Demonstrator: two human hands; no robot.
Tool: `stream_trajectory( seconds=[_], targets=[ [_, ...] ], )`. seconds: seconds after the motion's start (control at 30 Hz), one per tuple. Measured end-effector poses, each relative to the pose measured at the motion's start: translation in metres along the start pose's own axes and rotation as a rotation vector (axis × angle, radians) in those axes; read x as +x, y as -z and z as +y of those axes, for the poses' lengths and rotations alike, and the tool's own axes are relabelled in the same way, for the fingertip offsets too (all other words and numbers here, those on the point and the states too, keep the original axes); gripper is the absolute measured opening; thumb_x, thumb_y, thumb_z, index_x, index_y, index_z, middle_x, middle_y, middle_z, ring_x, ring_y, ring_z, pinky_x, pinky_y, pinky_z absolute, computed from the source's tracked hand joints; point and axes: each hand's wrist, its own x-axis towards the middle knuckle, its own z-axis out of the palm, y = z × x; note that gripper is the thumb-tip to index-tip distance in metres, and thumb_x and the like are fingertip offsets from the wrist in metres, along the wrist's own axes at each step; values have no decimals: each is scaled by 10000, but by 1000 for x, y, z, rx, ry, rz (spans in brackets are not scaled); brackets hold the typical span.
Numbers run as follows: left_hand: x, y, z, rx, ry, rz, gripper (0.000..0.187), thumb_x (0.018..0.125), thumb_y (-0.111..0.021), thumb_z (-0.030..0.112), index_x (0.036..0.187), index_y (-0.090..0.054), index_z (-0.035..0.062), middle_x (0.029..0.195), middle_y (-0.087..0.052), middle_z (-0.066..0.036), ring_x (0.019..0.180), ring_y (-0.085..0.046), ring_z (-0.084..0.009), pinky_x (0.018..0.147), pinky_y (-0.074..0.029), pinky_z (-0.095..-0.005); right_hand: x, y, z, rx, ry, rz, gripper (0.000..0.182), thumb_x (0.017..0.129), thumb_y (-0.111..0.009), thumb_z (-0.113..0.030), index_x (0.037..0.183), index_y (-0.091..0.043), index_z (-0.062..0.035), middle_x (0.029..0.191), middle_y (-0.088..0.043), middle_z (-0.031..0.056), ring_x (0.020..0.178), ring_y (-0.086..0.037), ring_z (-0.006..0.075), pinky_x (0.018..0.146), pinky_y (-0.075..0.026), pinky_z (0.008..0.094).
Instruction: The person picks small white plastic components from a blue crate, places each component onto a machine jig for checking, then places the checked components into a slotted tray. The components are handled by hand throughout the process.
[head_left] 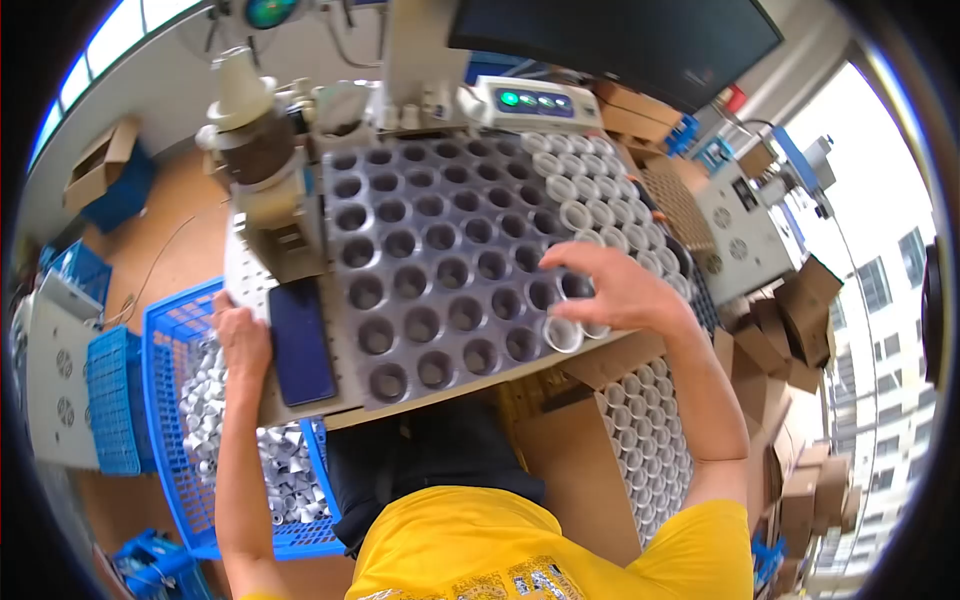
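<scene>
A clear plastic tray (422, 323) with rows of round pockets lies on the bench. Its left and middle pockets show dark, while white cups (576, 214) fill the right part. Over the tray's right side is my right hand (618, 288), thumb and fingers spread in a curve just above a white cup (563, 334) at the near edge; no part shows between the fingertips. My left hand (241, 338) is at the bench's left edge, beside a dark blue phone (301, 341), its fingers bent and partly hidden, so its grip cannot be made out.
A blue basket (175, 500) of small white parts stands below left. A cardboard box (570, 463) with rows of white cups is below right. Behind the tray are a control box (537, 103) and a monitor (620, 40); a machine (262, 170) stands at its left.
</scene>
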Motion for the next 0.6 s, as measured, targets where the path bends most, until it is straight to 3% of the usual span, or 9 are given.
stream_trajectory(
  seconds=[0.03, 0.07, 0.17, 0.2, 0.3, 0.33, 0.47, 0.6],
  targets=[
    [-2, -1, -2, 18, 50, -22, 90, 600, -557, -33, 592, -550, -123, 946, -523, -283, 957, -506, -398, 846, -399, -452, -14, -3, 2, -52, 90, -19, 472, 745, -723, -169, 1177, -570, -51, 1161, -586, 140, 1055, -566, 268, 911, -453, 340],
    [-3, -4, -3, -1, 35, 4, 94, 596, -561, -36, 603, -549, -130, 965, -523, -285, 965, -507, -399, 858, -396, -448, -27, -6, -5, -79, 5, -109, 577, 733, -727, -164, 1268, -520, -99, 1274, -511, 154, 1183, -485, 320, 991, -413, 375],
    [-5, -3, -9, -33, 13, 84, 113, 591, -574, -41, 626, -547, -145, 1011, -523, -293, 994, -508, -404, 890, -390, -437, -40, -30, -6, -312, 80, -125, 587, 724, -722, -146, 1274, -520, -121, 1285, -499, 158, 1181, -480, 330, 977, -417, 379],
    [-6, -5, -10, -38, 5, 95, 118, 592, -578, -40, 628, -546, -148, 1021, -522, -297, 1004, -507, -407, 898, -389, -434, -37, -39, -6, -335, 135, -64, 549, 715, -710, -117, 1238, -543, -128, 1191, -543, 156, 1127, -504, 335, 943, -434, 389],
    [-7, -4, -11, -43, -6, 80, 113, 600, -581, -44, 640, -554, -146, 1049, -514, -309, 1034, -497, -414, 917, -384, -432, -26, -30, -8, -287, 55, -218, 499, 708, -701, -99, 1187, -562, -116, 1081, -570, 137, 1065, -523, 326, 900, -446, 395],
    [-7, -2, -9, -32, -11, 76, 111, 601, -579, -44, 641, -557, -144, 1049, -512, -308, 1033, -494, -414, 915, -385, -433, -22, -26, -6, -249, 84, -136, 419, 713, -695, -95, 1114, -571, -96, 997, -577, 133, 1000, -543, 322, 877, -448, 404],
    [-5, 7, 1, -22, 0, 38, 113, 628, -568, -28, 670, -585, -131, 1060, -496, -287, 992, -493, -408, 876, -397, -441, 27, 5, -19, -96, -1, -34, 336, 711, -681, -124, 1011, -551, -46, 929, -598, 133, 880, -581, 305, 786, -458, 381],
    [-3, 9, 2, 5, 14, -18, 140, 621, -593, -12, 703, -618, -123, 1058, -501, -278, 988, -494, -396, 865, -395, -447, 103, -16, -15, 108, -78, 131, 334, 683, -682, -177, 910, -484, -33, 806, -578, 142, 753, -557, 271, 684, -446, 347]
  ],
)
